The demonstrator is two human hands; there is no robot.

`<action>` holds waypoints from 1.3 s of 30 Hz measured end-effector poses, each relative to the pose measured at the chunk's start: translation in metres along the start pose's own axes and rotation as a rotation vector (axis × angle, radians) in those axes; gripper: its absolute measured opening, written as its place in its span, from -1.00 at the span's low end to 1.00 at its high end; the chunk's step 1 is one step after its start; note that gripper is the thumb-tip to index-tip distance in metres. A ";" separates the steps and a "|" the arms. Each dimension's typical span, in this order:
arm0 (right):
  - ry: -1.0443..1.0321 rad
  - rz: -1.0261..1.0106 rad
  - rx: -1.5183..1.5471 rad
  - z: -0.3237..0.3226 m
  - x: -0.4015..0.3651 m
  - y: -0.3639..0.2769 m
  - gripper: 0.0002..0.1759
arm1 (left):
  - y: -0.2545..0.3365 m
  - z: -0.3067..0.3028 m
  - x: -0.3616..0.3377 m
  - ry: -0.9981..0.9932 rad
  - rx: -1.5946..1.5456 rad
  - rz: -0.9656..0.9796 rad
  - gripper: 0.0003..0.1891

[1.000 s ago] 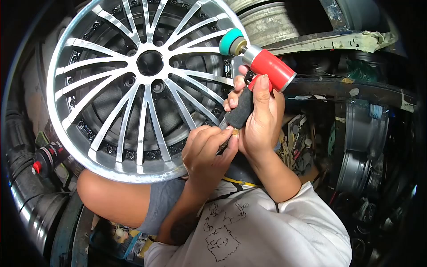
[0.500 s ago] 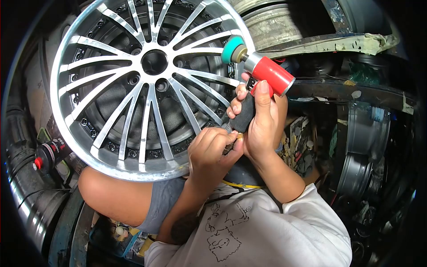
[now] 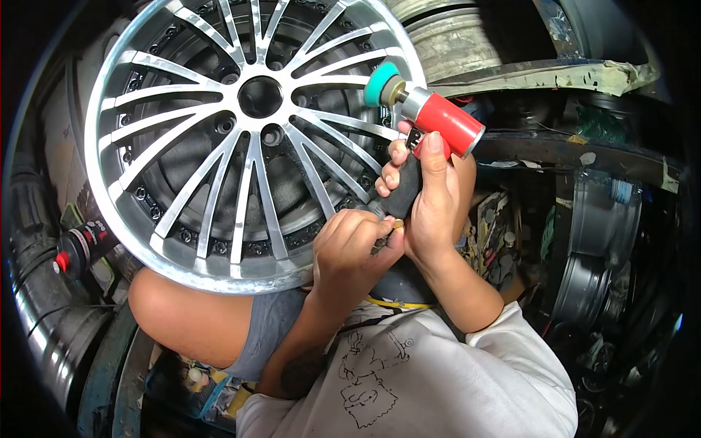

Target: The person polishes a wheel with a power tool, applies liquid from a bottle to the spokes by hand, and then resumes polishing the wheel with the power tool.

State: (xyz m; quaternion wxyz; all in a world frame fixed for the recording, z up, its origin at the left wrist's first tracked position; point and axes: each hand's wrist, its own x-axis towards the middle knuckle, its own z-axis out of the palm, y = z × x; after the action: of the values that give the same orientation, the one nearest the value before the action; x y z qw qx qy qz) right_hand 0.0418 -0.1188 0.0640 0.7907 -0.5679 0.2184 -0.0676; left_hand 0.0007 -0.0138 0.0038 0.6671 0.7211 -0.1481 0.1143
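Far R: upper rack beam (image 3: 511, 71) w/ cream strip (image 3: 621, 77) on it; lower beam (image 3: 628, 161) w/ sm. pale scraps (image 3: 587, 158). Near L: blue tray (image 3: 212, 399) w/ sm. bits (image 3: 195, 375) in it, mostly unclear.

Head view, single: worn at head height, facing forward and steeply down; close, wide-angle, dark curved corners; shirt (image 3: 445, 372) at lower edge, left hand (image 3: 350, 244) and right hand (image 3: 434, 212) mid-frame, wheel (image 3: 255, 124) upper left.
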 end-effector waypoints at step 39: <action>-0.870 -0.115 -1.442 0.036 0.030 -0.031 -0.58 | 0.003 0.012 -0.014 -0.025 -1.484 -0.711 0.12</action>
State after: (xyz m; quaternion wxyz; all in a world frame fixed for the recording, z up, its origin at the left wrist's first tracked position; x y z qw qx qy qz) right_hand 0.0888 -0.1090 0.0942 0.2436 -0.9193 -0.1454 0.2729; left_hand -0.0139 -0.0248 0.0001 0.9649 0.0977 0.0447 -0.2396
